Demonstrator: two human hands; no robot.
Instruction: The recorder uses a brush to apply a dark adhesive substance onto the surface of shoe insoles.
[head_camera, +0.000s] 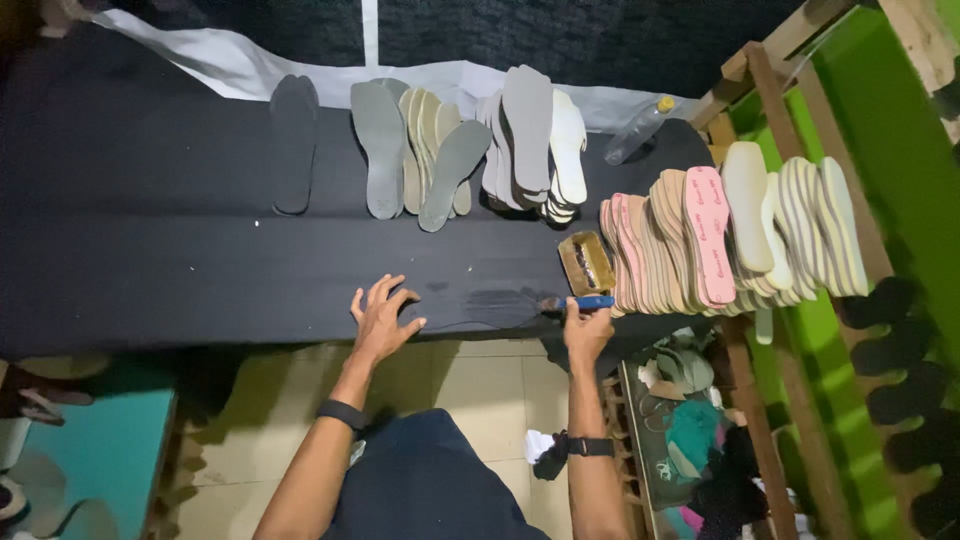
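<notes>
My left hand (381, 316) lies flat with fingers spread on the front edge of a black table (150, 240), pressing the end of a dark sole (478, 308) that is hard to tell from the black surface. My right hand (587, 330) grips a blue-handled brush (578, 302), whose bristles touch the other end of that sole. A small rectangular tin of glue (586, 262) sits just behind the brush.
Rows of soles stand along the table: a black one (294, 140), grey ones (380, 145), a white stack (535, 140), pink and tan ones (700, 235) at right. A plastic bottle (638, 128) lies behind. A wooden rack (775, 85) and green wall border the right.
</notes>
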